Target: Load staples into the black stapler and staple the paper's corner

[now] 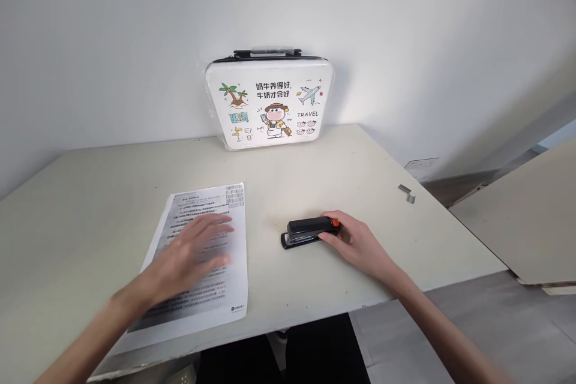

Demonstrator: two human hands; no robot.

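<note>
Head view: the right hand (pixel 360 246) grips a black stapler (pixel 310 229) right of centre; the left hand (pixel 182 258), open and blurred, is over paper (pixel 225 282) lower left. Both lie apart, work seemingly barely begun

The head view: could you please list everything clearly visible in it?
Table: one, pale, centre
Printed paper: one visible sheet, white, table's left
Stapler: one, black and orange, table's middle
Case: one, white and black, table's back
Small strips: two, grey, table's right
Wall: one, white, behind
Board: one, beige, far right
Floor: one, grey, lower right
Legs: two, black-clad, below table
Forearms: two, bare, at bottom
Left hand: one, bare, over paper
Right hand: one, bare, gripping stapler
</note>
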